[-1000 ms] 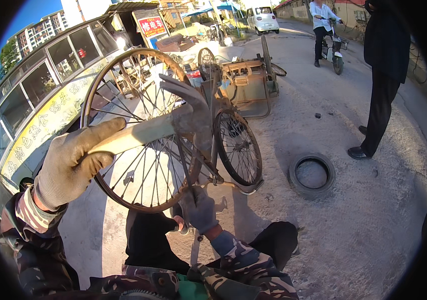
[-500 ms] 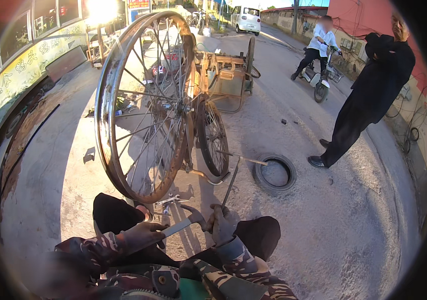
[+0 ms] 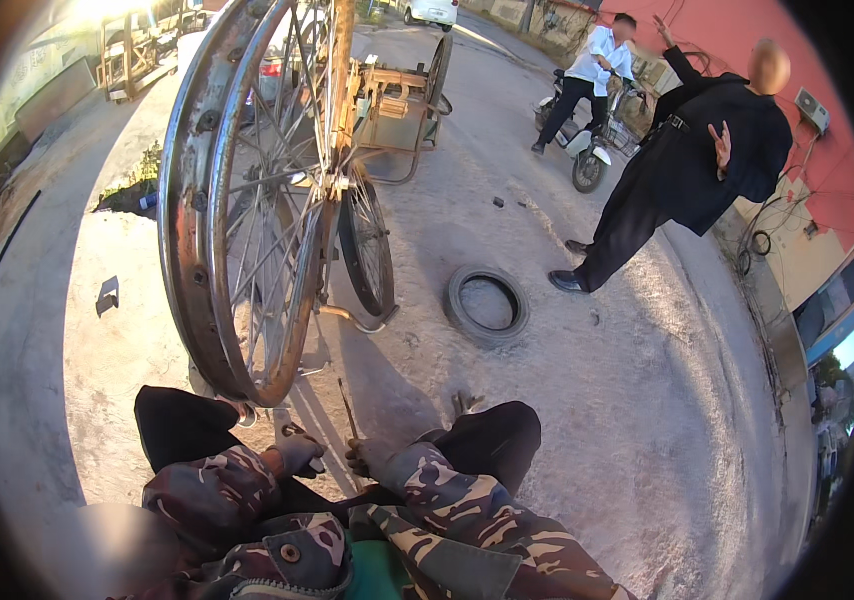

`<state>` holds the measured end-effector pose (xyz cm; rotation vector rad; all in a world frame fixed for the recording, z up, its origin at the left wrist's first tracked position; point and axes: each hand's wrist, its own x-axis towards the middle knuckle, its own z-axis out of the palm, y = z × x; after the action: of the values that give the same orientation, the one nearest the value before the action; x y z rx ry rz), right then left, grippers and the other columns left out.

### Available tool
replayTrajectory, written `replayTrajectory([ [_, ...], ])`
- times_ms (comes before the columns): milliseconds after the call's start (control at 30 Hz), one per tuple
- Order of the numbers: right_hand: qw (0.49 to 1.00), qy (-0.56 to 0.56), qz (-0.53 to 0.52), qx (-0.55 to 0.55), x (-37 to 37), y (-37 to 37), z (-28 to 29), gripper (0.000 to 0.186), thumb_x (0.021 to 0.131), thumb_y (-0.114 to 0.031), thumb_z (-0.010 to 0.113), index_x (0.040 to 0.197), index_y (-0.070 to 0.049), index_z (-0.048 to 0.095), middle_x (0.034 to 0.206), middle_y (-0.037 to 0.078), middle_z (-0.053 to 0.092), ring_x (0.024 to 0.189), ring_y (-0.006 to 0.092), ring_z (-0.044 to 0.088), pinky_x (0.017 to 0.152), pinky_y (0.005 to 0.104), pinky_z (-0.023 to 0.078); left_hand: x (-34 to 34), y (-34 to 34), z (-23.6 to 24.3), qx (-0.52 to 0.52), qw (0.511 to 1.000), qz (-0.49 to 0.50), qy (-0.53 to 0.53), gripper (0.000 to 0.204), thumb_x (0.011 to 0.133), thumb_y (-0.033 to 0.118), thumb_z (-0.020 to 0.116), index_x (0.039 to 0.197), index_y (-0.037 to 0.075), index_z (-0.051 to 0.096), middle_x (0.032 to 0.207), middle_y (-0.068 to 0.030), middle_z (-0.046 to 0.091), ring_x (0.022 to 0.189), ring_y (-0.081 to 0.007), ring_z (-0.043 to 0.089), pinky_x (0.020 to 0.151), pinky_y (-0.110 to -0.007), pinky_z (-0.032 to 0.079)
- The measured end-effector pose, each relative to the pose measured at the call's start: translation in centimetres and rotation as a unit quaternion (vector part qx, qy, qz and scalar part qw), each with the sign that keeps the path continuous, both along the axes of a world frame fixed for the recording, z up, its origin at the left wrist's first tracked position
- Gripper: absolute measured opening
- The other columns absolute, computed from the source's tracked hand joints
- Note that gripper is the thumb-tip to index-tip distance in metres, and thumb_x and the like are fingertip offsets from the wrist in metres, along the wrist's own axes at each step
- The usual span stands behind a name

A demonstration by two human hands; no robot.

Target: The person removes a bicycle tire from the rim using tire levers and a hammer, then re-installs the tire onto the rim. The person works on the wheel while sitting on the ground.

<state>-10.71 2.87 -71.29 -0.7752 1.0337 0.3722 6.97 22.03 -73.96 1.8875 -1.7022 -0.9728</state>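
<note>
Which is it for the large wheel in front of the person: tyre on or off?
Off: the large wheel shows a bare, rusty metal rim, with no rubber around its visible part.

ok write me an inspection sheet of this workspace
Surface: rough, dusty ground, part sunlit, part shaded
Job's things: upright rusty spoked wheel; thin rod
Clutter: tyre lying flat; dark scrap at left
Hands: right hand grips the rod; left hand curled, hold unclear
Cables: dark cables by the wall at right
Surroundings: person in dark clothes standing; person in white shirt with a scooter; white car, partly cropped
</note>
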Motion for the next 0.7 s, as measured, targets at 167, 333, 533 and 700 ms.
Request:
replayTrajectory([
  [167,0.985,0.024,0.106,-0.137,0.9,2.1,-0.2,0.034,0.103,-0.039,0.063,0.115,-0.007,0.069,0.092,0.009,0.076,0.068,0.0199,0.07,0.055,0.0361,0.058,-1.8,-3.9,-0.9,0.063,0.996,0.027,0.064,0.035,0.079,0.019,0.081,0.112,0.009,0.076,0.111,-0.0155,0.074,0.106,-0.0359,0.072,0.094,-0.043,0.059],
  [333,0.99,0.011,0.052,-0.134,0.0,3.4,1.5,0.04,0.105,-0.043,0.055,0.125,-0.01,0.065,0.097,0.01,0.076,0.074,0.0236,0.074,0.058,0.0386,0.059,-3.2,-5.6,0.3,0.138,0.988,0.052,0.042,0.029,0.084,0.014,0.074,0.112,0.006,0.076,0.113,-0.0166,0.074,0.106,-0.0343,0.073,0.091,-0.042,0.061],
  [533,0.995,-0.003,0.013,-0.1,2.3,2.0,1.7,0.041,0.106,-0.04,0.048,0.13,-0.01,0.061,0.109,0.016,0.073,0.088,0.0292,0.077,0.066,0.0432,0.062,-2.3,-6.4,-1.2,0.109,0.972,0.188,0.096,0.031,0.094,0.023,0.064,0.113,0.001,0.074,0.107,-0.0199,0.076,0.101,-0.036,0.074,0.091,-0.042,0.06],
  [700,0.987,-0.035,-0.013,-0.158,2.2,0.9,-1.9,0.046,0.107,-0.042,0.045,0.124,-0.004,0.062,0.11,0.019,0.073,0.087,0.0304,0.077,0.071,0.0448,0.064,-2.9,-8.4,2.8,0.073,0.981,0.18,0.001,0.044,0.102,0.032,0.048,0.116,-0.002,0.072,0.104,-0.0222,0.076,0.09,-0.0348,0.077,0.081,-0.042,0.062],
])
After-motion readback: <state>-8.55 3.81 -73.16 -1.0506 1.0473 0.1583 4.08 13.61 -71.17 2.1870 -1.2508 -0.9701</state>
